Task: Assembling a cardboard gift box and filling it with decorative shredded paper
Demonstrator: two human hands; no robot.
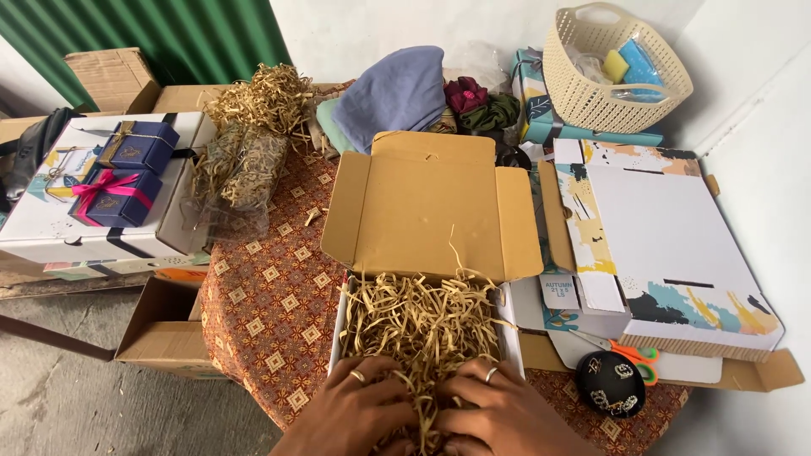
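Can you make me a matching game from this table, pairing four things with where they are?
Things:
1. shredded tan paper filling
2. cream woven plastic basket
3. orange-handled scissors
4. navy gift box with pink ribbon

Places:
A. far right, on a patterned box
B. on the white box at left
C. in the open cardboard box, under both hands
D. near right, beside a black oval case

Pairs: 1-C, 2-A, 3-D, 4-B

Open cloth left of the box gives clear passage. The raised lid blocks the far side. Stacked flat boxes, scissors and a black pouch crowd the right.
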